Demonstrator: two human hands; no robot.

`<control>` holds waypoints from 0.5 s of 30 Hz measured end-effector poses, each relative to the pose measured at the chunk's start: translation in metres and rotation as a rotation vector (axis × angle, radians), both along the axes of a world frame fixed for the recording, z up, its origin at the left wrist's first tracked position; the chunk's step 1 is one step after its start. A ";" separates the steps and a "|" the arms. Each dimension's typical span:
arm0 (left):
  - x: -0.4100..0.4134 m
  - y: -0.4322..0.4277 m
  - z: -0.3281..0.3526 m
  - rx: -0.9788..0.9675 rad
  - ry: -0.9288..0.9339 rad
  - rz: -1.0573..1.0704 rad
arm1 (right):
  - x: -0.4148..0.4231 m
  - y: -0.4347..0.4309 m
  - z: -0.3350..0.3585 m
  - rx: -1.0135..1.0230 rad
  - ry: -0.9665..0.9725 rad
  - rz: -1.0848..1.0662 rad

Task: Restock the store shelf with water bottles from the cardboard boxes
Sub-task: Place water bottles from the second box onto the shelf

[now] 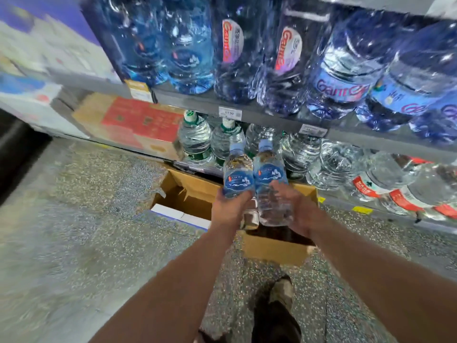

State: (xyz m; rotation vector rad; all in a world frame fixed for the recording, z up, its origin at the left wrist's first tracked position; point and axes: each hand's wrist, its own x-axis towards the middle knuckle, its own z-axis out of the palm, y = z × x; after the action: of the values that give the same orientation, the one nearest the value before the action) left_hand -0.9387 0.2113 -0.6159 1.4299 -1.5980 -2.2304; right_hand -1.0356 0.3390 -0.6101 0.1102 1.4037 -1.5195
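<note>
Centre of the frame, above the open cardboard box (272, 248): left hand (228, 209) wraps one water bottle (238, 177) low on its body, right hand (294, 206) cups another bottle (270, 179); likely light, thin-walled, slick, so best gripped mid-body

I see my left hand (228, 209) and right hand (295, 209) side by side above the open brown cardboard box (272, 246) on the speckled floor (86, 206). Each hand wraps one small clear plastic water bottle: the left bottle (238, 177) touches the right bottle (269, 179), both nearly upright. The box sits just before the grey metal store shelf (247, 111). On its upper level stand large blue water jugs (188, 45); beneath, clear ribbed jugs (195, 139) fill the lower level behind my bottles. Left of those lies a flat red-printed carton (133, 122). My dark shoe (279, 295) stands on the floor before the box.
</note>
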 end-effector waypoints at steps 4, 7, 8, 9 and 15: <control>0.020 -0.029 0.067 -0.089 0.119 -0.008 | 0.021 -0.030 0.063 -0.022 0.105 -0.061; 0.036 -0.050 0.113 -0.113 0.229 0.001 | 0.036 -0.050 0.116 -0.055 0.207 -0.032; 0.042 -0.056 0.129 -0.126 0.271 0.003 | 0.042 -0.056 0.135 -0.058 0.243 -0.032; 0.047 -0.063 0.145 -0.149 0.319 0.001 | 0.047 -0.063 0.153 -0.041 0.280 -0.042; 0.088 -0.098 0.241 -0.309 0.486 -0.014 | 0.085 -0.097 0.244 -0.111 0.371 -0.025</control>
State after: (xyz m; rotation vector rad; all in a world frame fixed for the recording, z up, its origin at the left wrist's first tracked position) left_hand -0.8504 0.1134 -0.3747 0.7316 -1.6729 -2.0083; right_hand -0.9510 0.2416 -0.3663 -0.2344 1.6047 -1.6944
